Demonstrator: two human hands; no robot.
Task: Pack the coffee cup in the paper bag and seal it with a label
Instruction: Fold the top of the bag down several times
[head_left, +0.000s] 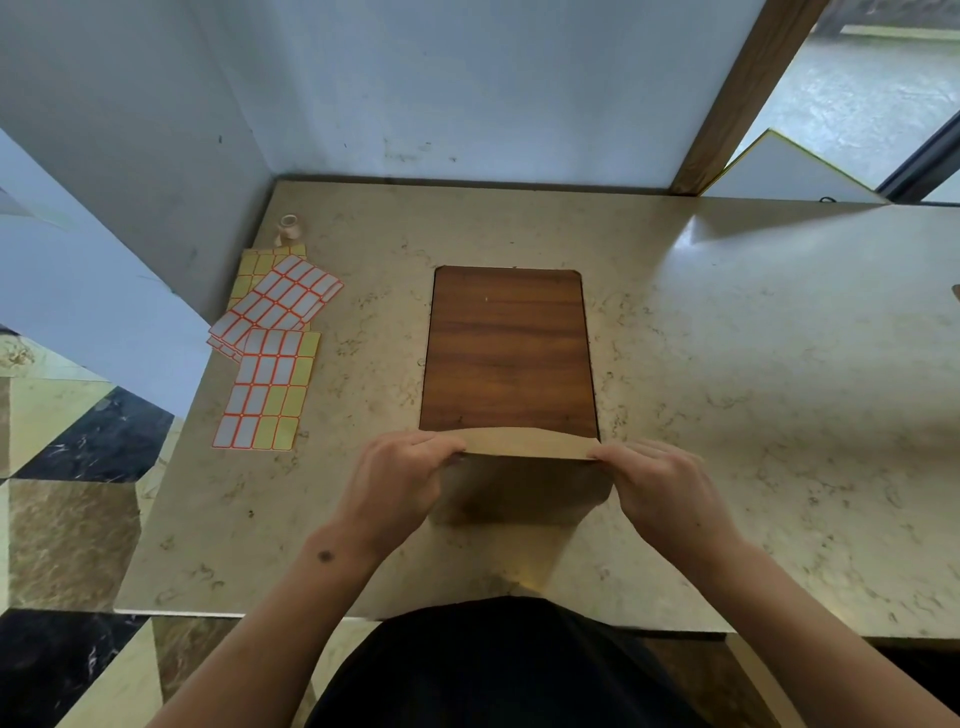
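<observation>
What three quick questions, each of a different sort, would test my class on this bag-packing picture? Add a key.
1. True or false: both hands grip the top fold of the paper bag.
2. Multiple choice: the label sheets lie (A) to the left of the wooden board, (B) on the board, (C) inside the bag.
3. Fill in: no label yet seals the ____.

Key: 1 true, as the left hand and right hand pinch the fold's ends; 2 A; 3 bag.
</observation>
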